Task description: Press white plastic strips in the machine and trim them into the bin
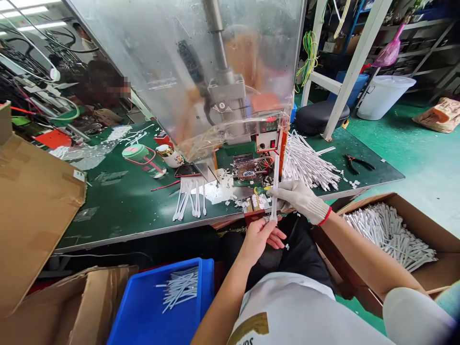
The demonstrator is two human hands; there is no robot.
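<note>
Strip of white plastic [275,191] stands upright between my hands, pinched near its middle by the clamped fingers [283,194] of my gloved right hand [300,199]. My bare left hand [257,239] sits just below its lower end, fingers [276,238] slightly apart, and I cannot tell whether they touch it. Beyond, a heap of like strips [309,163] lies on the green workbench [125,206], with a cardboard box [413,220] of more at my right.

Bare left hand [257,241] low, gloved right hand [300,199] above.
</note>
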